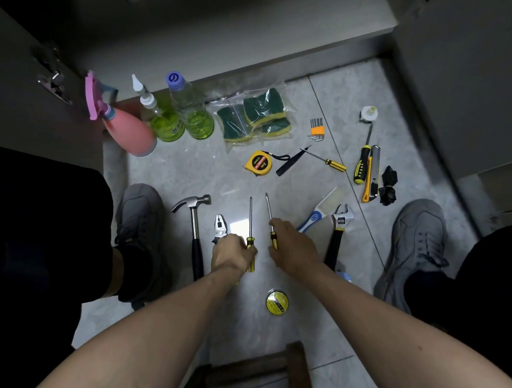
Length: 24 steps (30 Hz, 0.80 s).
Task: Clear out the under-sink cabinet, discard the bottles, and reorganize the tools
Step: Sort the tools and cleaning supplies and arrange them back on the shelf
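Observation:
Tools lie on the tiled floor in front of the open cabinet (259, 29). My left hand (231, 254) grips the yellow-black handle of a long screwdriver (250, 220) beside the pliers (220, 226). My right hand (293, 247) holds the handle of a second long screwdriver (269, 212), its tip pointing away. A hammer (194, 220) lies to the left, an adjustable wrench (338, 232) and a blue-white brush (319, 211) to the right. A pink spray bottle (127, 129) and two clear bottles with green liquid (163, 122) (194, 112) stand near the cabinet.
A bag of green sponges (253, 115), a tape measure (258, 163), hex keys (316, 128), small screwdrivers (325, 159), a utility knife (373, 174) and a yellow tape roll (277, 303) lie around. My grey shoes (139, 225) (416, 242) flank the tools. A wooden stool (267, 374) is below.

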Each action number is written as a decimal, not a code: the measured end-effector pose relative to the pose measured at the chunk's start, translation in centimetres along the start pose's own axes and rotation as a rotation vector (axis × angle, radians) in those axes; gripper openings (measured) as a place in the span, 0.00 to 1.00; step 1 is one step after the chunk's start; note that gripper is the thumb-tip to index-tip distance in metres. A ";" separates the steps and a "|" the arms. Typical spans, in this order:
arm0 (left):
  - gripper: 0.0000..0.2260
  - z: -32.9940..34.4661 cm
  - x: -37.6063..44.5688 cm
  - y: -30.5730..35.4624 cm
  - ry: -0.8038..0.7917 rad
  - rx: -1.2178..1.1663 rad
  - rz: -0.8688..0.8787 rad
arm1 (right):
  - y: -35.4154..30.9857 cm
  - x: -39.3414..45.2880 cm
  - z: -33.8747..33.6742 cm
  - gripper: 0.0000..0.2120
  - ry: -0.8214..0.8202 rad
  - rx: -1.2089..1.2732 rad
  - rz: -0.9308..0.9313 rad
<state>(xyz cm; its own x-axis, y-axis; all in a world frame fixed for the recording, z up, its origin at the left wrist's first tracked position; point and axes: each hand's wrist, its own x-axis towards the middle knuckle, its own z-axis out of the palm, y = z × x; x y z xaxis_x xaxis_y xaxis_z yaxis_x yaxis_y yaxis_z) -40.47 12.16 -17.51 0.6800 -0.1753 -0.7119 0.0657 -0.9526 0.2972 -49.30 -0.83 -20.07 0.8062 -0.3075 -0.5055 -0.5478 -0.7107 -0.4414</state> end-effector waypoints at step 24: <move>0.10 -0.7 -0.8 -0.7 0.039 0.108 0.065 | 0.0 -1.0 0.2 0.10 0.240 0.236 0.190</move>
<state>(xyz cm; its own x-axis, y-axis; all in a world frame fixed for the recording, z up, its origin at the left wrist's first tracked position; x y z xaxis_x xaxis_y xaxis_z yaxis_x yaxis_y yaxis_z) -40.54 13.12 -16.73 0.7082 -0.2300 -0.6674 -0.0574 -0.9611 0.2703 -50.15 -0.40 -19.67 0.6995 -0.5787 -0.4193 -0.7062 -0.4701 -0.5295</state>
